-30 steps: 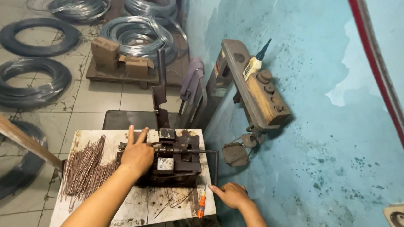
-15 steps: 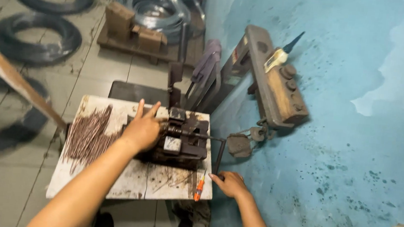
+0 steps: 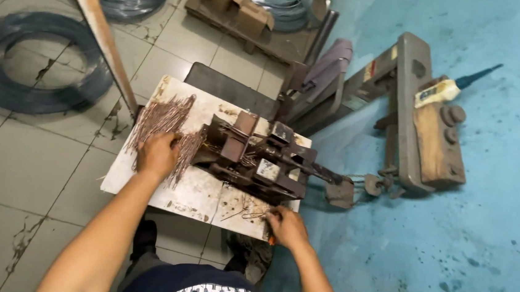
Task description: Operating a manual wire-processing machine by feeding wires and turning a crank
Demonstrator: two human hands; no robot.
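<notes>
resting on wire pieces [image 3: 164,119] — left hand [image 3: 157,154] flat

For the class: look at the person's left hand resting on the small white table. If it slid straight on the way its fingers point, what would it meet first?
The left hand points up the table into the pile of thin rusty wire pieces, which it already touches. It would probably plough through those first, not reach the metal bending jig to its right.

The left hand [image 3: 157,154] rests palm down on a heap of thin rusty wire pieces [image 3: 162,120] at the left of a small white table [image 3: 200,194]. The right hand [image 3: 287,226] grips the table's near right edge beside an orange-handled tool [image 3: 271,241], close to the dark metal machine [image 3: 256,158]. Wire coils [image 3: 32,60] lie on the tiled floor.
</notes>
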